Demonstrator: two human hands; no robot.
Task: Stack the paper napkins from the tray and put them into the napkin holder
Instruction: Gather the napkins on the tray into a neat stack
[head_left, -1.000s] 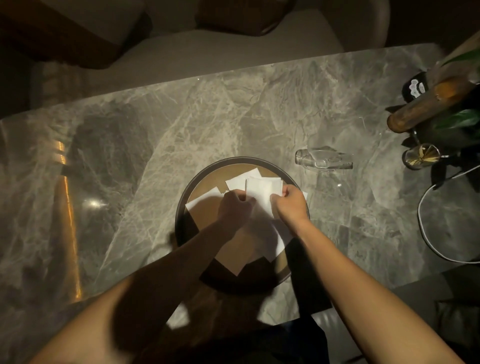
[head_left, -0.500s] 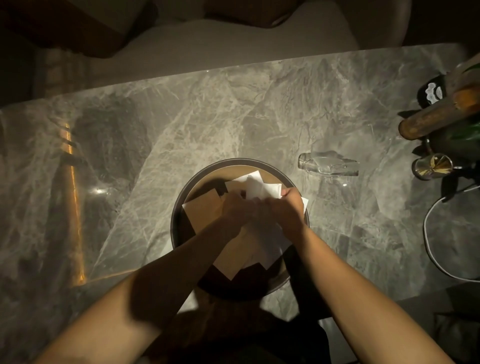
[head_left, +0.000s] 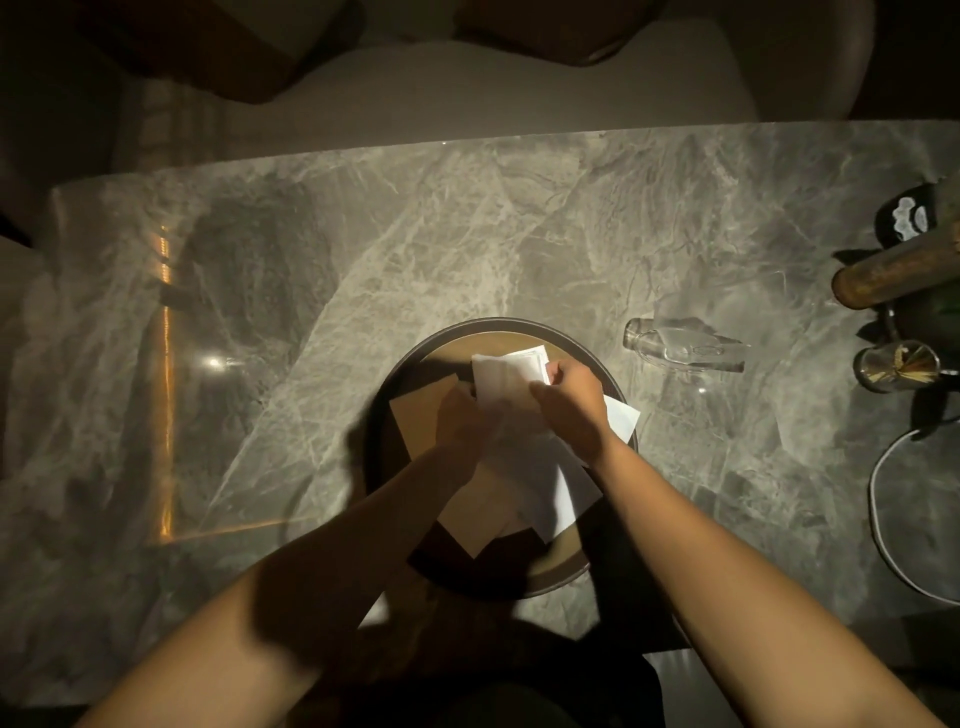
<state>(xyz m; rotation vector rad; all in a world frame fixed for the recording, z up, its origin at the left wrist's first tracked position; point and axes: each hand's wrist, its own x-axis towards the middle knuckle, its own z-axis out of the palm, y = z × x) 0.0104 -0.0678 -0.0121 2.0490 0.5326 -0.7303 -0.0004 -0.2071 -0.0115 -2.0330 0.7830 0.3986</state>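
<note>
A round dark-rimmed tray (head_left: 415, 347) lies on the marble table close in front of me. Loose white paper napkins (head_left: 561, 478) are spread over its tan inside. My left hand (head_left: 460, 418) and my right hand (head_left: 574, 397) meet above the tray's far half, both gripping a small stack of white napkins (head_left: 501, 374) held flat between them. One napkin (head_left: 623, 415) sticks out past the tray's right rim. A clear glass napkin holder (head_left: 683, 349) stands on the table to the right of the tray.
At the right table edge stand a small jar of toothpicks (head_left: 896, 366), a brown cylinder (head_left: 893, 273) and a dark bottle (head_left: 906, 221). A light cable (head_left: 878, 499) loops on the table at lower right. Upholstered seating lies beyond the far edge.
My hands have drawn closer together and gathered the napkins from the tray's far side into one stack. The napkin that lay to the left of my left hand is now in shadow.
</note>
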